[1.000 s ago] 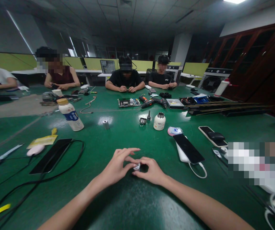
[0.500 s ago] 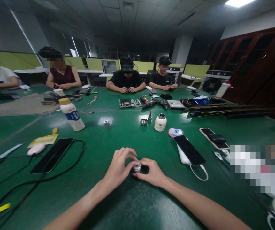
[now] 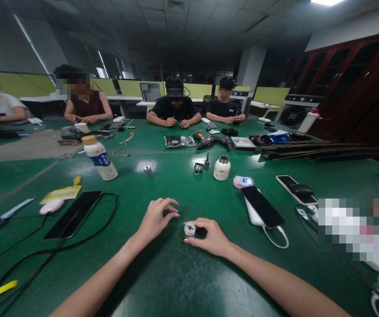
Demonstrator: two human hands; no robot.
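Head view: right hand (image 3: 209,237) had its grip closed round the sides of a small metal cylinder (image 3: 189,230), which stood upright on the green desk (image 3: 163,277), round top face showing. Left hand (image 3: 158,216) hovered just beside it, grip wide, thumb and fingers apart, holding nothing. Second metal cylinder (image 3: 148,171) stood farther out, well apart. Cream bottle (image 3: 222,169) stood beyond the right hand, near a metal strainer-like piece (image 3: 198,167). Black phone (image 3: 263,206) lay on a white power bank (image 3: 254,214).
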